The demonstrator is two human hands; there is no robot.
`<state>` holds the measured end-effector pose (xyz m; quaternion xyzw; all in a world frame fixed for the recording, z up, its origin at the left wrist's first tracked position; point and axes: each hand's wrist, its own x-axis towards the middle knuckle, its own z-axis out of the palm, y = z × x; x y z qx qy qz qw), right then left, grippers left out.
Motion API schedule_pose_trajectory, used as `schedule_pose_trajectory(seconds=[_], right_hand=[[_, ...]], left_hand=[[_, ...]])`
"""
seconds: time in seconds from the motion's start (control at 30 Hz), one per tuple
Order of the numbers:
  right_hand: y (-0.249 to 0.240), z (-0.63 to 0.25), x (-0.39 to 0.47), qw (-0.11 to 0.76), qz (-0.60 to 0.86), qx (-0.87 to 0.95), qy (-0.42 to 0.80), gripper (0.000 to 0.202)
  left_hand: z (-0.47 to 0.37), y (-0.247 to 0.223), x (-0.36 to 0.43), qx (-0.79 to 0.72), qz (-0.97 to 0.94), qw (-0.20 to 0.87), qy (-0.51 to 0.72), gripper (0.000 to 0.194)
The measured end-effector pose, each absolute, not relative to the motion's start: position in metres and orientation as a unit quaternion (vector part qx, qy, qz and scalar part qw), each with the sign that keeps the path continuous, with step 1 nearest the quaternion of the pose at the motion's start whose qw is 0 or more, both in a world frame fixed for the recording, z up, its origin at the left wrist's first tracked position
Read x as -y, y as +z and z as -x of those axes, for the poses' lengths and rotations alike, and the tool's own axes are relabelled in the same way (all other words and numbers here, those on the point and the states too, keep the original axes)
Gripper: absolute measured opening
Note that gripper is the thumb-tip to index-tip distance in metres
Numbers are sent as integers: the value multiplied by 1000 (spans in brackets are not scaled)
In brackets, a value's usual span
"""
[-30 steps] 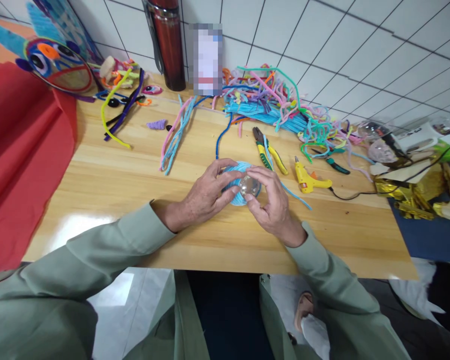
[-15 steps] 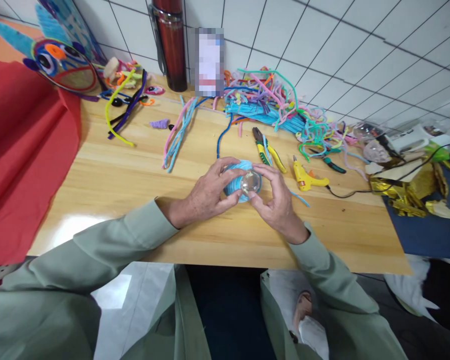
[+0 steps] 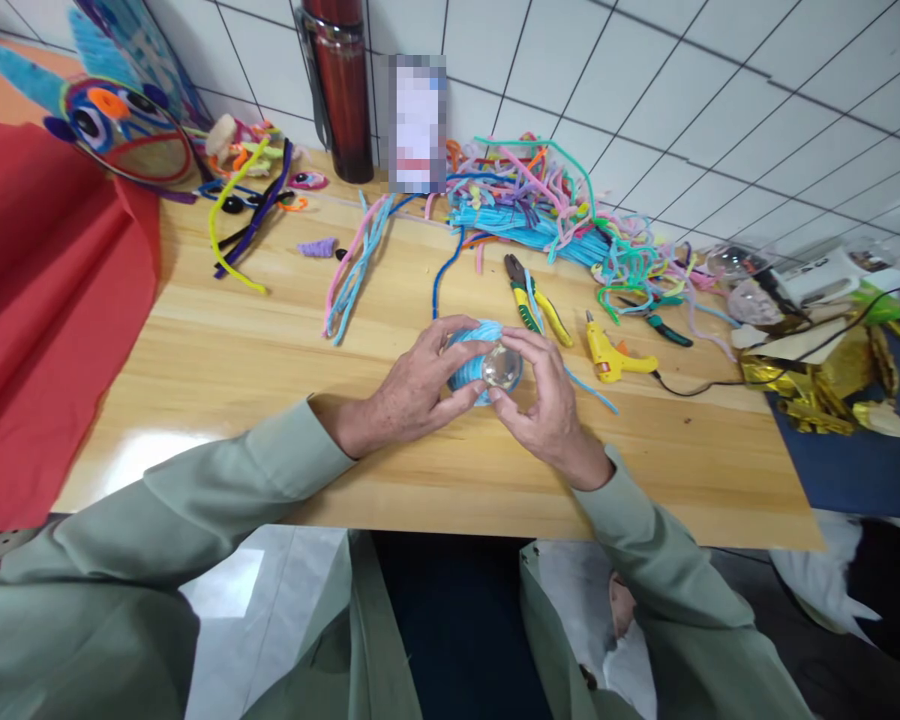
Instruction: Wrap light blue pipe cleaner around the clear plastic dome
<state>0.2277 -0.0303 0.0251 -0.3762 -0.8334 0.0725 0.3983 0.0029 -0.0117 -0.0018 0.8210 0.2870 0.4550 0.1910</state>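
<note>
A clear plastic ball (image 3: 501,368), partly wrapped in light blue pipe cleaner (image 3: 468,372), is held above the wooden table. My left hand (image 3: 427,380) grips the wrapped side, with fingers over the top and thumb below. Around the bare side close the fingers and thumb of my right hand (image 3: 544,395). A loose light blue pipe cleaner end (image 3: 596,391) sticks out to the right behind that hand. Beyond the ball lie yellow-and-green pliers (image 3: 529,300), and to the right a yellow glue gun (image 3: 611,352).
Pink and blue pipe cleaners (image 3: 360,270) lie left of centre. A tangled heap of pipe cleaners (image 3: 540,215) sits along the wall beside a phone (image 3: 418,125) and a red-brown flask (image 3: 345,100). Red cloth (image 3: 52,300) covers the left; gold foil (image 3: 817,385) is at right.
My right hand has shifted slightly left, its fingers changing position on the ball. More of the loose pipe cleaner end shows at right. My left hand is nearly unmoved.
</note>
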Motion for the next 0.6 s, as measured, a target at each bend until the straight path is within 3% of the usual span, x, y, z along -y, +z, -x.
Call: schedule_pose_trajectory(seconds=[0.6], right_hand=[[28, -228, 30, 384, 369, 844, 65, 57]], left_hand=[[-3, 0, 13, -287, -826, 184, 448, 42]])
